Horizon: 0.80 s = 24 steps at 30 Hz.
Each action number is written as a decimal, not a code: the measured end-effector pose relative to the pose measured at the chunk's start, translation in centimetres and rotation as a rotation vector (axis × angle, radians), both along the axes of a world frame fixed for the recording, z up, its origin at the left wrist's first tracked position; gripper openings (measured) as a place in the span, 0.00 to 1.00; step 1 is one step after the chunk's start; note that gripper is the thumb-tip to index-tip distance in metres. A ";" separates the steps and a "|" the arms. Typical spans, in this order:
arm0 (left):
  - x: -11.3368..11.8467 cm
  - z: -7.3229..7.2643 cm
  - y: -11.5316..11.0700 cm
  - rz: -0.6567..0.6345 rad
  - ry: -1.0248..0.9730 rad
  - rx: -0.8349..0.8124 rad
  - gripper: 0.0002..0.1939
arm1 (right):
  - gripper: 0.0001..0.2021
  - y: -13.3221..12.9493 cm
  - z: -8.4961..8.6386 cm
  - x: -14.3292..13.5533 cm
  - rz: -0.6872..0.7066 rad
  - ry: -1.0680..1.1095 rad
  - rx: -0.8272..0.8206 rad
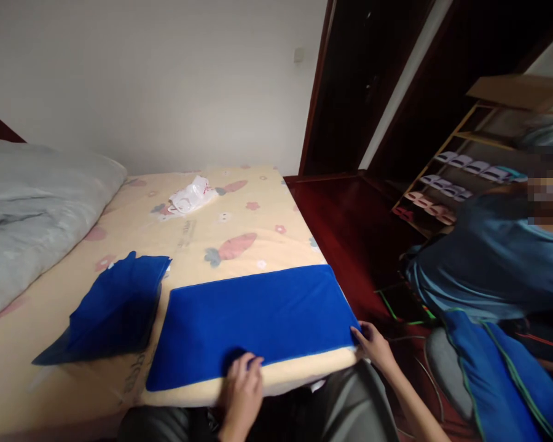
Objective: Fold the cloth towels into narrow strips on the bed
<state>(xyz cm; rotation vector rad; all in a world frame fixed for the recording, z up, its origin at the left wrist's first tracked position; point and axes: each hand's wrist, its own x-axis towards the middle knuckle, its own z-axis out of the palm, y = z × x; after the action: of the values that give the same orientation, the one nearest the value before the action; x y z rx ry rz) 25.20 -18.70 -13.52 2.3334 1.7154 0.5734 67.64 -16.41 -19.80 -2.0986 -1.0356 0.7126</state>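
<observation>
A blue rectangular cloth (253, 322) lies spread flat along the front edge of the bed. My left hand (245, 383) is at the cloth's near edge, fingers bent and closed on it. At the near right corner, my right hand (375, 347) pinches the same cloth, with the thumb on top and the other fingers partly hidden. To the left lies a loose pile of blue cloths (120, 307), its pieces unevenly stacked.
The bed (276, 230) has a patterned cream sheet, a white plastic bag (192, 196) and a grey quilt (41, 202). At right, a person in a blue shirt (483, 258) sits near more blue cloth (511, 374) on a grey seat. Slippers fill a shoe rack (456, 126).
</observation>
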 end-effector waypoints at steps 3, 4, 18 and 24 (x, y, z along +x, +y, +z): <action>11.3 0.8 0.0 -0.315 -0.008 -0.091 0.17 | 0.19 -2.1 -0.3 -0.4 -0.025 0.081 0.070; 14.8 0.9 0.2 -0.405 0.001 -0.105 0.17 | 0.19 -2.2 -0.1 -0.5 -0.026 0.092 0.074; 31.1 -1.1 4.3 -0.471 0.171 -0.386 0.14 | 0.19 15.4 2.5 1.3 0.014 0.079 0.067; 30.6 -1.7 4.6 -0.403 0.171 -0.328 0.13 | 0.16 21.0 3.7 0.6 0.131 0.055 0.079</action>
<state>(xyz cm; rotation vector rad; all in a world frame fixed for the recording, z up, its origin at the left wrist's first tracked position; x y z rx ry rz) 55.78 -14.11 -15.20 2.4316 1.2240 0.0195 68.27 4.57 -16.05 -1.9471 -1.1594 0.7759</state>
